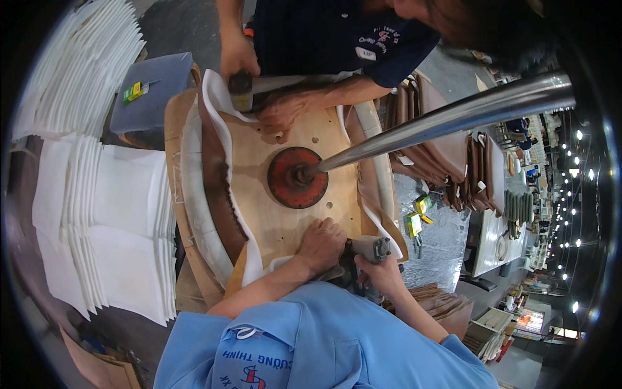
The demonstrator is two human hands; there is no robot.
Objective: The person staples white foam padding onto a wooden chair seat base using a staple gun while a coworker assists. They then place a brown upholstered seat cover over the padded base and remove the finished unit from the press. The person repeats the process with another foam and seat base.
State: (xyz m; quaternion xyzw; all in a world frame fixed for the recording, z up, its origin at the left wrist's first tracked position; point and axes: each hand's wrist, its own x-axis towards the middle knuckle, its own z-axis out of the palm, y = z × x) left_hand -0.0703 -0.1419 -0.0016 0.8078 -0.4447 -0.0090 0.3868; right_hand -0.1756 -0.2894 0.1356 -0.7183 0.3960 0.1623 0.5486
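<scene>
A plywood seat panel (259, 188) lies face up, with a brown cover (217, 172) and white padding (256, 256) wrapped up around its sides. My left hand (322, 245) is closed over the cover's near edge, knuckles up on the wood; its fingertips are hidden. Beside it, my right hand (383, 273) grips a grey staple gun (371, 248) at the panel's near right corner. A red, black-rimmed disc (288, 178) on a steel rod (447, 123) presses on the panel's middle.
Across from me, a co-worker's one hand (282, 113) rests on the far edge, the other (240, 58) holding a dark tool (240, 91). White padding sheets (129, 194) are stacked at left. Brown covers (424, 139) and yellow-green boxes (414, 223) lie on a table at right.
</scene>
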